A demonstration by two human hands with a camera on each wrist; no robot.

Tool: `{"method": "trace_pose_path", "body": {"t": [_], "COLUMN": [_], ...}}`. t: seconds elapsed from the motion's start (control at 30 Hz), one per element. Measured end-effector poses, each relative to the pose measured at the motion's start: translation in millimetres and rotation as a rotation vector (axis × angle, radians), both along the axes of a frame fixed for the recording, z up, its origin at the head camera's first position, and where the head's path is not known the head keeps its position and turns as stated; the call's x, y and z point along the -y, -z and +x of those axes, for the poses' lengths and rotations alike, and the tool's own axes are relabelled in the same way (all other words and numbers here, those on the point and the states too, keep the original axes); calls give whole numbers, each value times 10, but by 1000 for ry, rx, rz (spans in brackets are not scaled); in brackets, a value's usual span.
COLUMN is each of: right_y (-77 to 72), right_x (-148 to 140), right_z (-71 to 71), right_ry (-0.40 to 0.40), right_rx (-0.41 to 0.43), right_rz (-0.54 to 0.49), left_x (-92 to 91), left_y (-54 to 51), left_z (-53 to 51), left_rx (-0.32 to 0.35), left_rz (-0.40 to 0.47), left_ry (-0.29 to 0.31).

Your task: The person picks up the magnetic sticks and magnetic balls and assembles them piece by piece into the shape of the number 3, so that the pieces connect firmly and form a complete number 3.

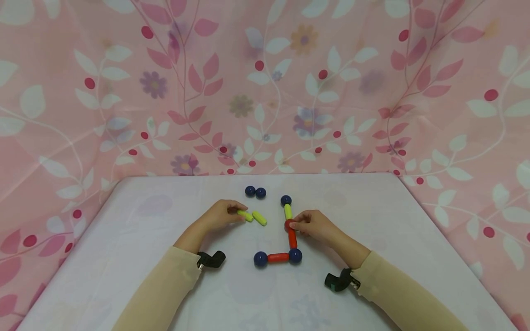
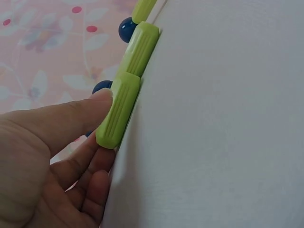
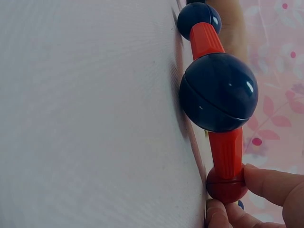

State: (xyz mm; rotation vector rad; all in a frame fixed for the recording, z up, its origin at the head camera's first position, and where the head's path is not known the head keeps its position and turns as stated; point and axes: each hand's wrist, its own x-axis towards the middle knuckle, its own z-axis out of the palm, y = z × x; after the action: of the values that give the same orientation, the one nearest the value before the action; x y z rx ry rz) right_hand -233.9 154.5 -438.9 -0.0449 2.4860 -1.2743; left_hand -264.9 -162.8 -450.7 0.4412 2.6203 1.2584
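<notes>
The left hand [image 1: 221, 215] pinched a grooved lime-green rod [image 2: 119, 109] over the white-covered table [image 1: 136, 220], just beside a second green rod [image 1: 259, 218]; both looked light and stiff, best gripped mid-length. Rightward, an angled ball-and-rod chain [image 1: 278, 258] lay on the table, its glossy balls [image 3: 221, 92] probably slippery. The right hand [image 1: 316, 226], apart from the left, clamped the chain's red ball [image 3: 225, 189].

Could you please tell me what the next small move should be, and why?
I would probably have the left hand bring its lime stick to the red ball: it already pinches that stick, and the right hand grips the ball, which sits between a red stick and another lime stick.
</notes>
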Motion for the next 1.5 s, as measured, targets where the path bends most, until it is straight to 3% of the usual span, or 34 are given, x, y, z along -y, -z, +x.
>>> {"method": "trace_pose_path", "body": {"t": [0.53,0.67,0.77,0.93,1.13,1.5], "right_y": [-12,-39,-69,-118,-143,-32], "right_x": [-26,-73,-98,-121,-90,55], "right_z": [-36,-83,-141,-276,-436,-716], "right_ry": [-26,-40,-45,-54,-20,-26], "right_rx": [31,55,67,15,-22,-71], "right_rz": [21,-16,-68,-68,-77,-39], "left_x": [18,27,38,45,-6,-244], "left_y": [44,35,8,-11,-1,-44], "left_z": [7,14,22,14,-23,-89], "left_rx": [-12,-20,-16,-10,-58,-103], "left_rz": [-40,-49,-47,-10,15,39], "left_ry": [1,9,7,0,-7,-53]}}
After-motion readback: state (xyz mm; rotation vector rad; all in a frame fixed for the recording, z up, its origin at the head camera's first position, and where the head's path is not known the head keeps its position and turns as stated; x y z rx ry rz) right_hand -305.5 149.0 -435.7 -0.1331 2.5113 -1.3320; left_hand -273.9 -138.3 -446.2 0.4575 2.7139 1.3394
